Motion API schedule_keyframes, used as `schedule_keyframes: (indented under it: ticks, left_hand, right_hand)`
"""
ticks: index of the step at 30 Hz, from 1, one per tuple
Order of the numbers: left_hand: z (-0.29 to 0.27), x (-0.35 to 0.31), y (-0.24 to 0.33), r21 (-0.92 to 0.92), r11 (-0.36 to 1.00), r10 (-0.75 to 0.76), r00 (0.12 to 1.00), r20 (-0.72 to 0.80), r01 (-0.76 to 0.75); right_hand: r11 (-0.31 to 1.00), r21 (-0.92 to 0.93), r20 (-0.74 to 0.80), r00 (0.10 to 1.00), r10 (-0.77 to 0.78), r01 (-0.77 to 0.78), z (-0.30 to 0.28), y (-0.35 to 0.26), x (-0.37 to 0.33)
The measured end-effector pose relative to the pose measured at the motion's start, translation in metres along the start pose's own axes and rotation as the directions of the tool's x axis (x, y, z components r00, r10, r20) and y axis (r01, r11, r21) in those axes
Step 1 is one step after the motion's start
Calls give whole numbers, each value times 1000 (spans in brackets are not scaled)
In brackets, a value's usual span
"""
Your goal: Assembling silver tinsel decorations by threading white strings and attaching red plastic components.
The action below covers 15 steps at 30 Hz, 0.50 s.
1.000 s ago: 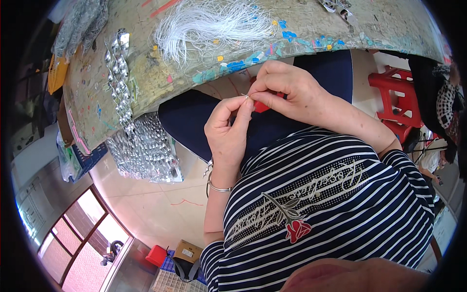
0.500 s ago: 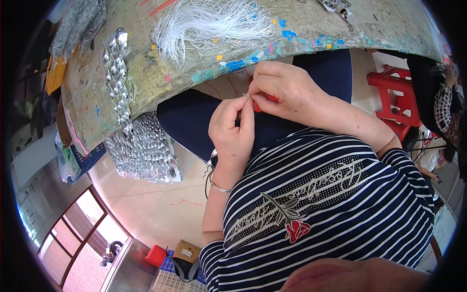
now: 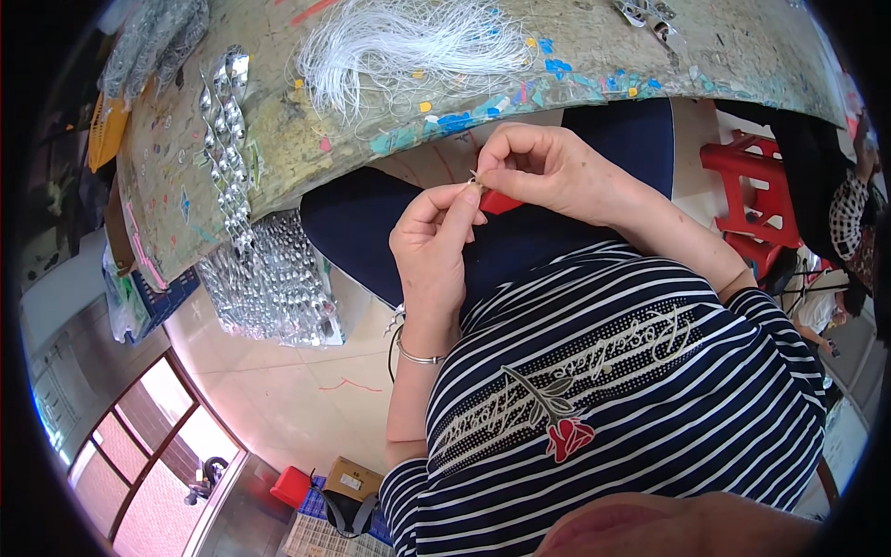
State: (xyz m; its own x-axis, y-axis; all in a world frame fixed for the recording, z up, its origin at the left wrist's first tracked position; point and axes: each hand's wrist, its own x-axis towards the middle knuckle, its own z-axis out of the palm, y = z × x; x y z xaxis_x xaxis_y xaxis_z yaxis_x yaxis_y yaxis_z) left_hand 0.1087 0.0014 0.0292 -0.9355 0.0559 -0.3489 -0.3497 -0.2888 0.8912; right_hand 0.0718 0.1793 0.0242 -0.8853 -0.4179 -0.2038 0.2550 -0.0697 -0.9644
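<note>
Above my lap, just off the table's near edge, both hands meet at the fingertips. My left hand (image 3: 429, 237) is closed in a pinch of thumb and forefinger. My right hand (image 3: 546, 176) pinches at the same spot from the right. A tiny pale bit (image 3: 474, 180) shows between the fingertips, too small to name. Beside my left wrist, a short piece of shiny silver twisted strip (image 3: 395, 320) shows, partly hidden by the arm. On the table ahead lies a loose bundle of white string (image 3: 408, 51).
Silver twisted strips (image 3: 225, 148) hang over the left edge of the paint-spotted table (image 3: 278, 121). More silver spirals in clear plastic (image 3: 269, 288) stand below. A red stool (image 3: 756, 190) is at the right, with people beyond. Boxes and crates (image 3: 343, 497) sit on the floor behind.
My left hand has shifted slightly left and its fingers have rearranged. The right fingers have changed their pinch, and the tiny pale bit shows a little more.
</note>
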Motion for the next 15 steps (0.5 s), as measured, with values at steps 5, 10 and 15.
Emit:
schedule_keyframes:
  ticks: [5,10,15]
  left_hand:
    - [1,-2,2,138,990,31,999,-33,-26]
    - [1,-3,0,134,989,69,997,-34,-63]
    - [2,-4,1,170,984,51,998,-29,-45]
  right_hand:
    - [998,-7,34,997,62,-62,0,-4,-1]
    - [997,-46,33,998,57,-56,1,-7,-4]
    - [986,-165,37,999,31,-25,-3,0,-3]
